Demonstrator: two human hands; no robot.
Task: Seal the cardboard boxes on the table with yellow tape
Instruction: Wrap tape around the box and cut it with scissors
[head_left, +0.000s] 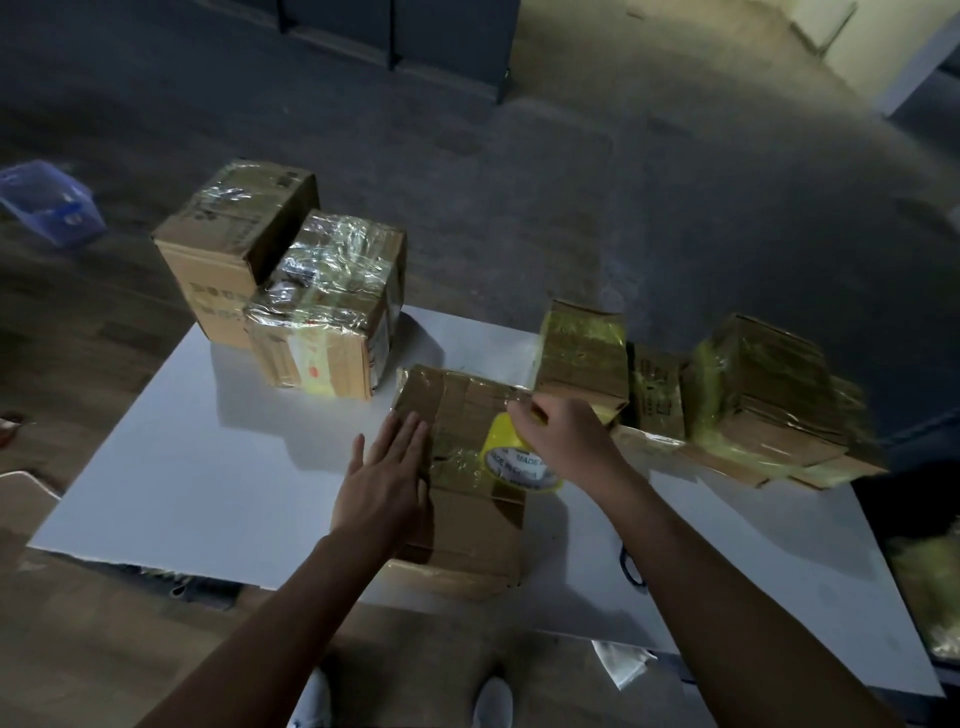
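Observation:
A cardboard box (467, 415) lies in front of me on the white table (208, 467), its top partly covered with yellow tape. My left hand (384, 478) presses flat on the box's left side, fingers straight. My right hand (561, 436) grips the roll of yellow tape (511, 457) over the box's right part, with a strip running from the roll onto the top. Part of the roll is hidden under my fingers.
Two taped boxes (327, 301) stand at the table's far left. Several yellow-taped boxes (753, 395) are piled at the right. A black loop (631, 569) lies by my right forearm. A blue bin (52, 202) sits on the floor at the left.

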